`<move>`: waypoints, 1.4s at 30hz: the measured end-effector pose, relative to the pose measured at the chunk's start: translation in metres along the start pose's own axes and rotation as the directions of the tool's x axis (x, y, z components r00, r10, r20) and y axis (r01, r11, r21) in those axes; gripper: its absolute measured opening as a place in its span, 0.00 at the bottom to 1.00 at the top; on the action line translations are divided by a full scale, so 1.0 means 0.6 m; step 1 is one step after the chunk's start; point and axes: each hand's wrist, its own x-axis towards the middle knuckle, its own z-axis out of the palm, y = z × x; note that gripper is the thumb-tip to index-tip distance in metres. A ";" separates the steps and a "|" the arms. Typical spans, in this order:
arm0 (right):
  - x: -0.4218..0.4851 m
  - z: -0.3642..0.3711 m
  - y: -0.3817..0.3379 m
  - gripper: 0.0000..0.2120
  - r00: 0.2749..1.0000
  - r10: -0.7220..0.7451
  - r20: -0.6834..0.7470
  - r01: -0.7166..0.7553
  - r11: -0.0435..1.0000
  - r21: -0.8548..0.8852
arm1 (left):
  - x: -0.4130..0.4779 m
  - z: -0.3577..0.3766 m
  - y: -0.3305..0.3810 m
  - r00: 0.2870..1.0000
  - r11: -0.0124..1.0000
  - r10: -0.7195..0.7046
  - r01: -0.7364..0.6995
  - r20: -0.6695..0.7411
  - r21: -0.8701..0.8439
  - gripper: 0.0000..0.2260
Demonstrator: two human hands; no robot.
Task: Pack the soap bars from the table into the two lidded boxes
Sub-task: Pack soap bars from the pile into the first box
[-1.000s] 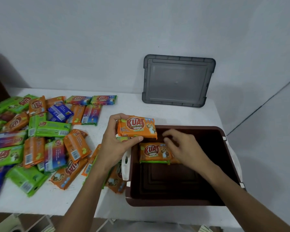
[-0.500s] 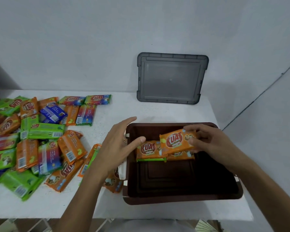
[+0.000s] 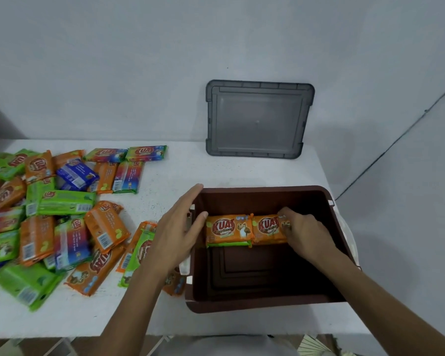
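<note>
A brown box (image 3: 265,304) stands open on the white table (image 3: 165,170). Inside, against its far wall, two stacks of orange soap bars lie side by side. My right hand (image 3: 303,233) grips the right orange bar (image 3: 266,228) on top of its stack. My left hand (image 3: 176,228) hangs over the box's left rim with straight fingers, its thumb tip at the left orange bar (image 3: 228,228). A heap of loose soap bars (image 3: 62,217) in orange, green, blue and rainbow wrappers covers the table's left side.
A grey lid (image 3: 258,119) leans upright against the wall behind the box. The box's front floor is bare. Something white (image 3: 351,235) shows past the box's right rim. The table's front edge runs just below the box.
My right hand lowered the orange bar onto the right stack inside the box. My left hand, which gave up that bar, now hovers flat at the box's left rim.
</note>
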 end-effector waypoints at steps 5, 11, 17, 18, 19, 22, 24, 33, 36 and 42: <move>-0.009 -0.001 -0.006 0.15 1.000 -0.010 0.012 0.012 0.992 -0.125 | -0.004 0.008 -0.003 1.000 0.999 0.022 -0.022 -0.006 -0.028 0.23; 0.001 -0.062 -0.101 0.12 0.967 -0.177 -0.185 0.185 0.982 0.028 | -0.008 -0.022 -0.032 0.999 0.997 0.020 -0.017 0.033 -0.074 0.21; 0.083 -0.088 -0.257 0.10 0.897 -0.351 -0.269 0.414 0.880 0.233 | 0.026 -0.115 -0.138 0.984 0.974 -0.125 0.146 -0.125 0.173 0.15; 0.111 -0.082 -0.284 0.10 0.904 -0.356 -0.238 0.413 0.871 0.264 | 0.038 -0.131 -0.158 0.976 0.959 -0.150 0.182 -0.158 0.216 0.15; 0.141 -0.073 -0.309 0.11 0.922 -0.342 -0.184 0.384 0.872 0.305 | 0.051 -0.145 -0.176 0.967 0.942 -0.177 0.220 -0.181 0.252 0.15; 0.236 -0.041 -0.380 0.15 0.969 -0.245 0.020 0.213 0.879 0.427 | 0.093 -0.175 -0.221 0.942 0.884 -0.266 0.322 -0.202 0.338 0.16; 0.297 -0.014 -0.418 0.17 0.977 -0.164 0.140 0.064 0.840 0.540 | 0.120 -0.187 -0.243 0.939 0.841 -0.285 0.341 -0.191 0.420 0.16; 0.438 0.075 -0.491 0.23 0.944 0.054 0.327 -0.287 0.623 0.727 | 0.192 -0.157 -0.286 0.955 0.779 -0.277 0.288 -0.106 0.558 0.26; 0.445 0.085 -0.494 0.19 0.910 0.027 0.413 -0.373 0.487 0.790 | 0.198 -0.140 -0.294 0.955 0.758 -0.259 0.294 -0.145 0.583 0.25; 0.434 0.042 -0.444 0.19 0.862 -0.056 0.504 -0.446 0.389 0.806 | 0.205 -0.127 -0.300 0.939 0.828 -0.341 0.322 -0.042 0.459 0.32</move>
